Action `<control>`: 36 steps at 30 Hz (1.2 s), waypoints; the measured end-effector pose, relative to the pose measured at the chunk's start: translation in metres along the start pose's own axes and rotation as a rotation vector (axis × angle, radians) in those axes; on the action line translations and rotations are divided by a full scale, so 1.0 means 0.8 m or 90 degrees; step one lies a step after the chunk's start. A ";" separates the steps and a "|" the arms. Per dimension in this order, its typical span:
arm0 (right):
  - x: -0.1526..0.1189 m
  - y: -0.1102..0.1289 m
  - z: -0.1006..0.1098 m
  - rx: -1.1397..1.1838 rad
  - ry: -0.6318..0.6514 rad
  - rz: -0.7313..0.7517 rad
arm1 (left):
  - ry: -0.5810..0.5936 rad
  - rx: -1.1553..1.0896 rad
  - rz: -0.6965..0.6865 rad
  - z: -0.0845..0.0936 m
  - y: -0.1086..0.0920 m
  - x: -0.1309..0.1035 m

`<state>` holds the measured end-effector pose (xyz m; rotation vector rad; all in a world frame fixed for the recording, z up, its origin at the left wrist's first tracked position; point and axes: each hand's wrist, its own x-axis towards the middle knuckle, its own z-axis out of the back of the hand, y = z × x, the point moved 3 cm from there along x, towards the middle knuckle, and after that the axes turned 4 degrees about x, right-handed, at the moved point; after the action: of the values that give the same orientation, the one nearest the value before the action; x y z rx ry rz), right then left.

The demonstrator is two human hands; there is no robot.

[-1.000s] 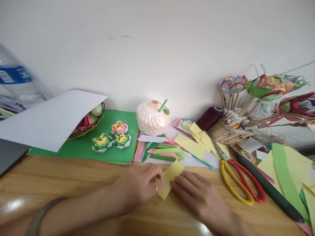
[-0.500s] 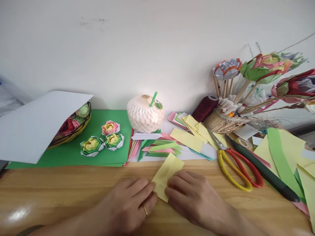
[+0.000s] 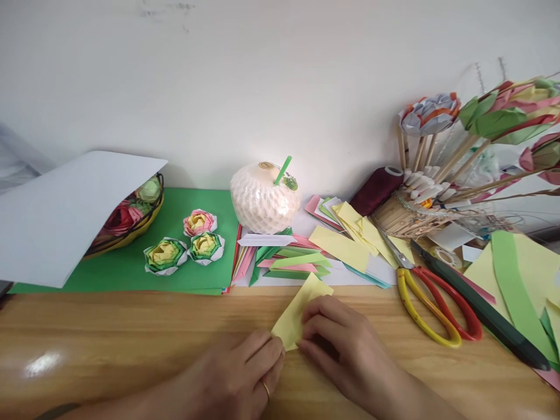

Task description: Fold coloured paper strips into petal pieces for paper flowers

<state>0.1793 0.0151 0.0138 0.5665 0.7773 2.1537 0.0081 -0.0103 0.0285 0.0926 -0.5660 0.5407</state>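
Note:
A rectangle of yellow paper lies at a slant on the wooden table in front of me. The fingers of my left hand are closed at its lower left corner, and one finger wears a ring. My right hand curls over the paper's right side, thumb and fingertips at the edge and lower corner. Just beyond the paper are several folded strips in green and pink. Loose yellow paper pieces are stacked behind them.
Scissors and a dark green cutter lie at right, before a holder of paper flowers and a maroon thread spool. A white coconut-like object stands mid-back. Paper lotuses rest on green sheets, beside a basket.
The view has shifted slightly, moving the things at right further right. My right hand's fingers have lifted and opened a little along the paper's edge; my left hand stays at its corner.

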 end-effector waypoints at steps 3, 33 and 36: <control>-0.001 -0.002 -0.004 0.000 -0.013 0.003 | -0.002 -0.007 0.002 0.004 0.002 0.003; 0.002 -0.012 0.003 -0.066 0.042 0.011 | 0.118 0.014 0.009 -0.017 0.003 -0.010; 0.000 -0.006 0.015 -0.135 0.074 0.120 | 0.100 0.047 0.005 -0.018 0.005 -0.015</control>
<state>0.1893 0.0217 0.0191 0.4209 0.5649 2.4236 0.0050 -0.0090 0.0097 0.1158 -0.3931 0.5717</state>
